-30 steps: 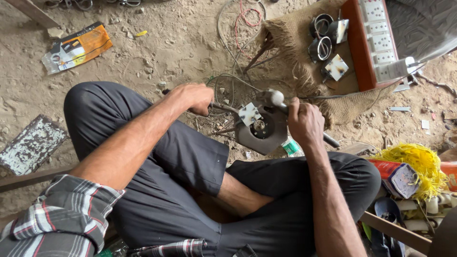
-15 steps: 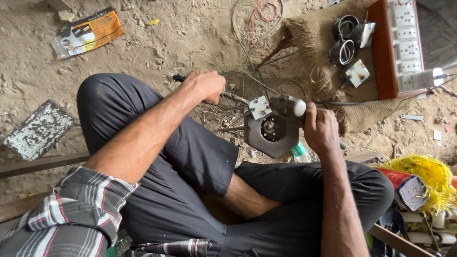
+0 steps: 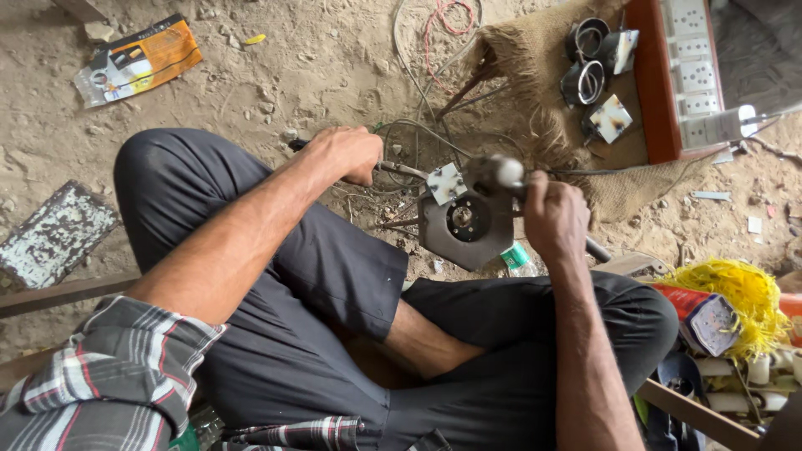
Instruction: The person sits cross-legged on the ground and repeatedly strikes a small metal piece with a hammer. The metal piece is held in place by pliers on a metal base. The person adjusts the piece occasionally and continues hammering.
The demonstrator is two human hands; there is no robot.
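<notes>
Gripping a hammer (image 3: 501,175) handle, right hand (image 3: 554,219) closed; left hand (image 3: 347,154) fisted round a thin tool (image 3: 401,169). Beneath, motor housing (image 3: 464,227) probably heavy, rigid.

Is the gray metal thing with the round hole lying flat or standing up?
Lying flat. The gray metal part rests on the sandy ground, its round hole facing straight up at the camera.

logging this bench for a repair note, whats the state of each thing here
left hand: closed on a thin metal tool
right hand: closed on a hammer
grey motor housing: open face up, on the ground
orange packet: flat on the dirt
burlap sack: frayed, spread out
</notes>
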